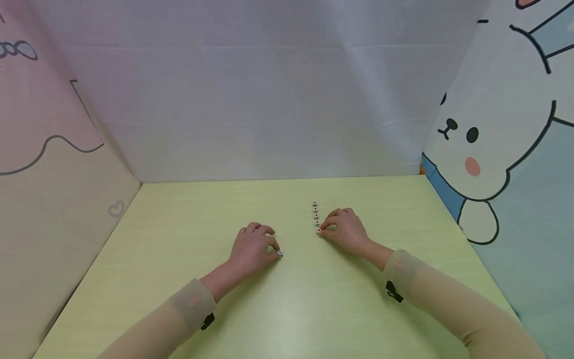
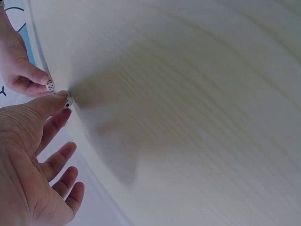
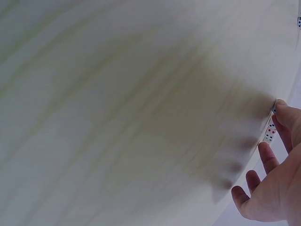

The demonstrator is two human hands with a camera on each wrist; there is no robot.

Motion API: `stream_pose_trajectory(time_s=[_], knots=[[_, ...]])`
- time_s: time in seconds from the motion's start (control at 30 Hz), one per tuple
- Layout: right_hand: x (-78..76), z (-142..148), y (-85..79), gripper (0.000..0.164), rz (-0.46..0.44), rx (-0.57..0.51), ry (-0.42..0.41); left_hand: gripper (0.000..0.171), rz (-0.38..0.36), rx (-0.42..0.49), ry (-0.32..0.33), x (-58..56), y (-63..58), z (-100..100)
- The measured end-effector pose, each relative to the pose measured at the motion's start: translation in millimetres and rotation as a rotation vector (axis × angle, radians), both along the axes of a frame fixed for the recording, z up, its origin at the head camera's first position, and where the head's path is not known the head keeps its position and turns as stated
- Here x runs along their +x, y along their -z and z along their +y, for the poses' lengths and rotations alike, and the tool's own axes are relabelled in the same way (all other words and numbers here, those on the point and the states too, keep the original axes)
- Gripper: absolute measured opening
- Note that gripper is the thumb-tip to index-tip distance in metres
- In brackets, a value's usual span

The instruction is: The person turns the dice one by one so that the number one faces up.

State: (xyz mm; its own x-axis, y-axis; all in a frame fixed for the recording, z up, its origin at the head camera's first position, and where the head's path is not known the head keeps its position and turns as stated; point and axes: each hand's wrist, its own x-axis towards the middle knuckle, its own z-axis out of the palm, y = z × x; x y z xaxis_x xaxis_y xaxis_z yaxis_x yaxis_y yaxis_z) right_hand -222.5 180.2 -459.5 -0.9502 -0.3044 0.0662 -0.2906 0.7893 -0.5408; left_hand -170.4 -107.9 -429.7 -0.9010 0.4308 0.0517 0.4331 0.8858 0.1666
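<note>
Several small white dice [image 1: 316, 216] stand in a line that runs away from me on the table. At its near end my right hand [image 1: 346, 230] pinches a die [image 1: 318, 231] between thumb and forefinger, right by the row. Other dice [image 3: 269, 133] of the row show beyond those fingers in the right wrist view, with red and dark dots. To the left and nearer me, my left hand [image 1: 253, 251] holds another die [image 1: 280, 253] by thumb and index fingertip, apart from the row. In the left wrist view this die [image 2: 69, 100] is partly covered by the thumb.
The pale yellow-green table [image 1: 188, 219] meets a plain light cloth [image 1: 269, 99] at the back. Printed panels flank it, with a heart on the left panel [image 1: 58, 224] and a cartoon animal on the right panel [image 1: 493, 144].
</note>
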Motion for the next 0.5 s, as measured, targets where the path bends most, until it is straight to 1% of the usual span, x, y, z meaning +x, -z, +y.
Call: stream_pose_trajectory(time_s=[0.3, 0.4, 0.5], knots=[[-1.3, -1.1, -0.3, 0.011, 0.000, -0.006, 0.001, 0.009, 0.012, 0.016, 0.002, -0.2, -0.1, -0.7], [-0.7, -1.5, -0.6, 0.012, -0.007, -0.004, 0.005, 0.009, 0.006, 0.063, -0.016, -0.4, 0.7, -2.4], [-0.2, -1.7, -0.2, 0.012, -0.012, -0.001, 0.008, 0.008, -0.010, 0.155, -0.043, -1.7, 0.6, -3.9]])
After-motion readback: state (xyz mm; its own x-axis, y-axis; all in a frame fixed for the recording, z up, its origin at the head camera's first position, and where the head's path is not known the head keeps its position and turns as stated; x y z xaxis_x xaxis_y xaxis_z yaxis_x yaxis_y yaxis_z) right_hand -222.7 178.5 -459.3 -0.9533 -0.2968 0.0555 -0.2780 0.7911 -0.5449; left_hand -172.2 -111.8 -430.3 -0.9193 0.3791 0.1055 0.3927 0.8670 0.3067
